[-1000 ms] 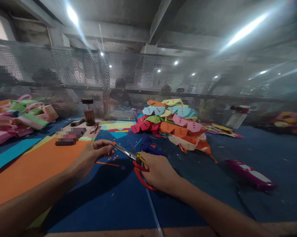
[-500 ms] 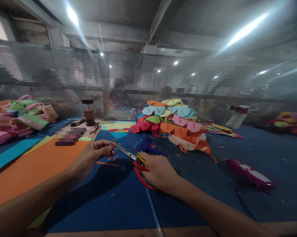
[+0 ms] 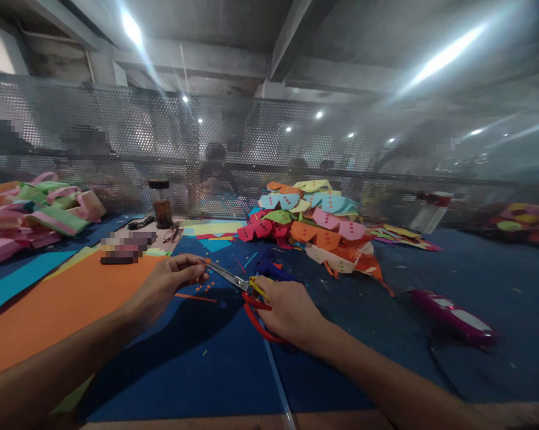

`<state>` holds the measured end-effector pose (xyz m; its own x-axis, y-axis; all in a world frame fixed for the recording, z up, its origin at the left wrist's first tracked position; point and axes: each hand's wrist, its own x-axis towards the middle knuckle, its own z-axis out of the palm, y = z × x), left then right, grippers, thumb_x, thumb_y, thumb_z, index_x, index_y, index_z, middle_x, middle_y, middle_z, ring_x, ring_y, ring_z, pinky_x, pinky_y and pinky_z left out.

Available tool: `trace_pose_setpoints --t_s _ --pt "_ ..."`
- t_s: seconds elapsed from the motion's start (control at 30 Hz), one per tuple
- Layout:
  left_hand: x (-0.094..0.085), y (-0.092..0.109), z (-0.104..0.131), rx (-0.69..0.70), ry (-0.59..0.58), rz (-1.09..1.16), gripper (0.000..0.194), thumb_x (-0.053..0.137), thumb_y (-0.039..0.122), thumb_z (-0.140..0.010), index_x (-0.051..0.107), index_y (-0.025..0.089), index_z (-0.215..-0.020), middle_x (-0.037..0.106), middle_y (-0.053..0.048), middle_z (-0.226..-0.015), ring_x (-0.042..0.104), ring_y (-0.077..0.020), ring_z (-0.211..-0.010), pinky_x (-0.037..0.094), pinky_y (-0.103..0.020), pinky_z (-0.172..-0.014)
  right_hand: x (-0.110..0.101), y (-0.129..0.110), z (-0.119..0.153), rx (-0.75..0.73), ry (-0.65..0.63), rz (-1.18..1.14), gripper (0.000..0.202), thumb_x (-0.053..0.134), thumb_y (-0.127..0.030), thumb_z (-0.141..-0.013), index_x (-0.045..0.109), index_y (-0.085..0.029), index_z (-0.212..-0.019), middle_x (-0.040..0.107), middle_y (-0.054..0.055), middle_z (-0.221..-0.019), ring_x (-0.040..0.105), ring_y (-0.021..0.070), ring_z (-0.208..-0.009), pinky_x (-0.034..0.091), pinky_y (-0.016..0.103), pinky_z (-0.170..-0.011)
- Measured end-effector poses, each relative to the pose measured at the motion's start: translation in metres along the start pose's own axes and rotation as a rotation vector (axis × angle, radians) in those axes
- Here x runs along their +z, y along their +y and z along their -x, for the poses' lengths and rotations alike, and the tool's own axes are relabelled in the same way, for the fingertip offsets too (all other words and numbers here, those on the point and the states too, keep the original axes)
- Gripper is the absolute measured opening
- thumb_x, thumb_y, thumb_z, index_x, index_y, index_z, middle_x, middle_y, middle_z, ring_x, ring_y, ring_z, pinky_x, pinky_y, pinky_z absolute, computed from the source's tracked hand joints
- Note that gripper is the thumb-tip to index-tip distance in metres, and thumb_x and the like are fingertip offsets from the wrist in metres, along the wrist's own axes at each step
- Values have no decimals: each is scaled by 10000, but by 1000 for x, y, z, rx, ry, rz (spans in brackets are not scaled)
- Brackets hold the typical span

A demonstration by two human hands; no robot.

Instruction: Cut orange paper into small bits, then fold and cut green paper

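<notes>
My right hand (image 3: 291, 310) is wrapped round the red and yellow handles of a pair of scissors (image 3: 228, 276). Their blades point left and look nearly closed, with the tips at the fingers of my left hand (image 3: 182, 272). Those fingers are pinched together, and a bit of orange paper (image 3: 208, 261) shows at their tips; the rest of it is hidden. Small orange paper squares (image 3: 202, 289) lie scattered on the blue table beneath the blades, beside a thin orange strip (image 3: 195, 297). Just behind my right hand lies a dark blue glue gun (image 3: 273, 269).
Folded coloured paper shapes (image 3: 327, 224) are heaped ahead. Orange sheets (image 3: 72, 298) lie to the left, near a phone-like object (image 3: 126, 246) and a dark-lidded jar (image 3: 162, 206). At right is a purple case (image 3: 455, 316). A perforated metal screen (image 3: 251, 131) stands behind; people show dimly through it.
Both hands stay almost in place. The scissor blades look slightly shifted, with the right hand and handles a touch lower.
</notes>
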<state>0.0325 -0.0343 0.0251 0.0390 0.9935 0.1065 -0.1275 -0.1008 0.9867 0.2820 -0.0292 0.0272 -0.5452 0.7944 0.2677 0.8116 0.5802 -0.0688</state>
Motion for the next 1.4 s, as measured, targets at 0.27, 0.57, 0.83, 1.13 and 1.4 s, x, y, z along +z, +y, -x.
trace_pose_setpoints --t_s 0.27,0.57,0.83,1.13,1.4 --pt "1 0 0 2 -13 -2 210 797 335 -707 723 181 -829 695 3 -717 606 -103 -683 449 -195 -674 0 1 0 2 10 -6 203 563 -335 -859 624 -205 -1003 718 37 -788 656 190 -733 237 267 -563" --pt "1 1 -1 8 -26 -28 202 784 341 -717 708 174 -800 700 -3 -714 591 -102 -677 432 -198 -666 2 3 0 -9 21 14 182 562 -333 -858 620 -207 -976 711 29 -762 648 182 -701 223 272 -551" --pt "1 1 -1 -3 -26 -12 205 801 345 -701 700 182 -773 711 0 -714 615 -111 -695 442 -211 -694 4 4 0 -8 24 22 178 563 -325 -855 604 -208 -983 703 27 -751 633 173 -681 201 270 -539" --pt "-1 0 -2 -14 -1 -33 252 819 368 -680 709 183 -811 716 -6 -745 635 -128 -721 458 -230 -718 -1 1 2 -9 38 -62 242 490 -369 -906 571 -197 -1056 693 54 -984 646 195 -800 317 268 -616" --pt "0 2 -1 21 -3 -44 228 808 357 -685 694 173 -758 705 -15 -724 614 -134 -679 455 -242 -681 -2 -1 2 -24 3 -53 347 492 -356 -893 550 -188 -1191 639 78 -1112 628 215 -901 396 279 -699"
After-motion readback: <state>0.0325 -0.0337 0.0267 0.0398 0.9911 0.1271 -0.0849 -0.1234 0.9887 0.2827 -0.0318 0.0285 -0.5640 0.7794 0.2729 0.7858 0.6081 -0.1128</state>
